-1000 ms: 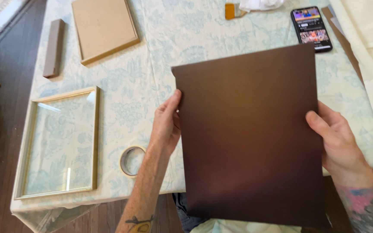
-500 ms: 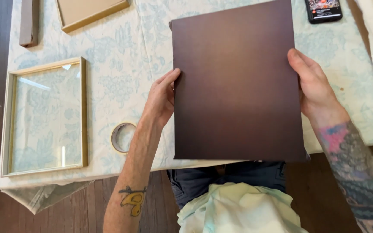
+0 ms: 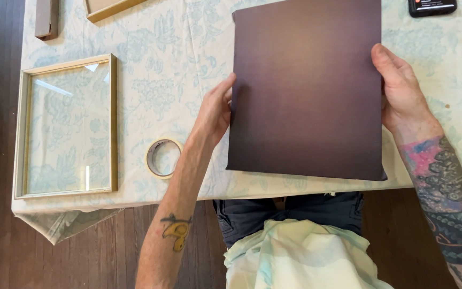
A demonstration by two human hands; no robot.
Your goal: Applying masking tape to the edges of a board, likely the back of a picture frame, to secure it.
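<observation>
A large dark brown board (image 3: pixel 306 91) is held flat over the table, its near edge just above the table's front edge. My left hand (image 3: pixel 215 109) grips its left edge and my right hand (image 3: pixel 399 91) grips its right edge, thumb on top. A roll of masking tape (image 3: pixel 163 157) lies just left of my left forearm. Further left, a gold-coloured picture frame with glass (image 3: pixel 68 126) lies flat on the patterned cloth.
The table carries a pale blue floral cloth (image 3: pixel 172 59). At the back sit a second wooden frame (image 3: pixel 114 7), a brown block (image 3: pixel 45 18) at the far left and a phone (image 3: pixel 432 6) at the far right. Dark wood floor lies around the table.
The view has tilted down towards my lap. The dark board, still held by both hands, has come lower and nearer the table, lying flatter than before.
</observation>
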